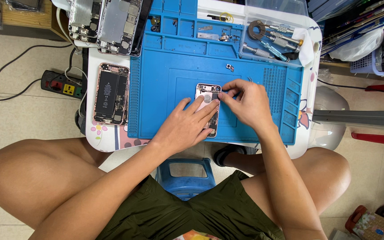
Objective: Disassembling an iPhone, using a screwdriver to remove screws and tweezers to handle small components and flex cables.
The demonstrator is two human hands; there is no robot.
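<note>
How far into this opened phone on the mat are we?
Done: the pink phone shell lies opened on the blue mat, a small part set aside. In hand: the left hand steadies it, the right hand pinches at its top edge. Left: components remain inside; a second opened phone waits beside.

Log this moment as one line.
left hand: flat on opened phone | right hand: pinching at its top edge | blue mat | second phone left
</note>
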